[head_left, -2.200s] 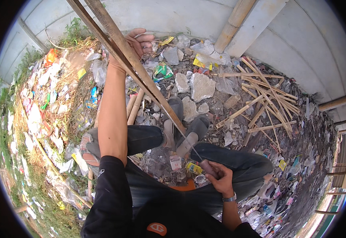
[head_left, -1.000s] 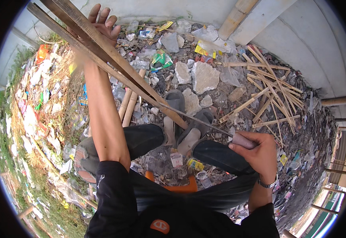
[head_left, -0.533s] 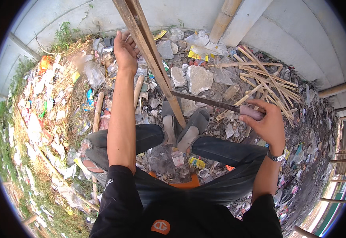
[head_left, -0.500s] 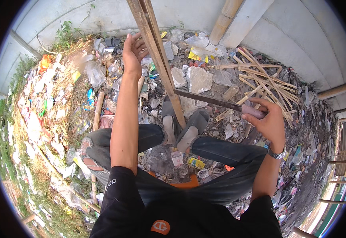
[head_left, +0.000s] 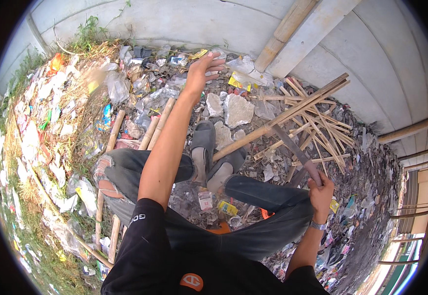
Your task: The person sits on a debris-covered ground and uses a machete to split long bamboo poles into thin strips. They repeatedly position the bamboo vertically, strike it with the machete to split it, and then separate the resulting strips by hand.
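Note:
My right hand [head_left: 320, 194] is closed round the handle of a long machete [head_left: 291, 145]. Its dark blade points up and to the left, with its tip at the lower edge of a split bamboo pole [head_left: 273, 124]. Whether the tip sits in the split or only touches, I cannot tell. The pole slants from beside my shoes [head_left: 205, 135] up to the right, its far end parted lengthwise. My left hand [head_left: 205, 71] is stretched out with fingers apart, holding nothing, well left of the pole's upper end.
Several thin bamboo strips [head_left: 319, 125] lie piled at the right, partly beneath the pole. Uncut bamboo lengths [head_left: 161, 124] rest left of my legs. Stone chunks [head_left: 237, 110] and litter [head_left: 120, 88] cover the ground. A concrete wall [head_left: 189, 24] with a leaning bamboo post [head_left: 285, 34] stands beyond.
The bamboo pole has tipped from nearly upright over to the right. My left hand has moved right, away from it; the right hand with the machete has come lower and nearer.

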`<act>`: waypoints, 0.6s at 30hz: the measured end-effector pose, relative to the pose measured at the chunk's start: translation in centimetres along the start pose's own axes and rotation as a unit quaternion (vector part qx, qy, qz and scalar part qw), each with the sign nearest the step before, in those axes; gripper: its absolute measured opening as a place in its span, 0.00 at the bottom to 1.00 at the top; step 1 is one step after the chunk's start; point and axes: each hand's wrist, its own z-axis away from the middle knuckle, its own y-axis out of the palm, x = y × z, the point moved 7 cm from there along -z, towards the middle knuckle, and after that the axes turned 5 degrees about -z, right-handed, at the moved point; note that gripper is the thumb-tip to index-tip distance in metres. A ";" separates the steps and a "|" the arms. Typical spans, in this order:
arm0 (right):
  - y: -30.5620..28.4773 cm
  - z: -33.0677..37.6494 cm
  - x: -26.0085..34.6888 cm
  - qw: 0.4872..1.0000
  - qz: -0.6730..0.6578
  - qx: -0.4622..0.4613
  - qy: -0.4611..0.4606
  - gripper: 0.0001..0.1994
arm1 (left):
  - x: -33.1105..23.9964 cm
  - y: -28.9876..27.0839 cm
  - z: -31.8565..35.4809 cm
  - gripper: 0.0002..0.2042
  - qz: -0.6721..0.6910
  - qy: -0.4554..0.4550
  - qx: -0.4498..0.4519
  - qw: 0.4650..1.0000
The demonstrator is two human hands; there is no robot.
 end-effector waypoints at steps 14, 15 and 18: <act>3.8 9.9 2.7 0.987 -0.143 0.071 0.033 0.21 | -16.6 2.4 7.6 0.18 -0.014 0.413 -0.248 0.876; 3.8 10.1 1.8 0.977 -0.168 0.109 0.077 0.22 | -20.7 3.1 10.6 0.20 0.020 0.498 -0.274 0.823; 3.6 9.2 1.1 0.938 -0.226 0.253 0.075 0.22 | -31.2 3.3 23.0 0.20 0.002 0.657 -0.331 0.678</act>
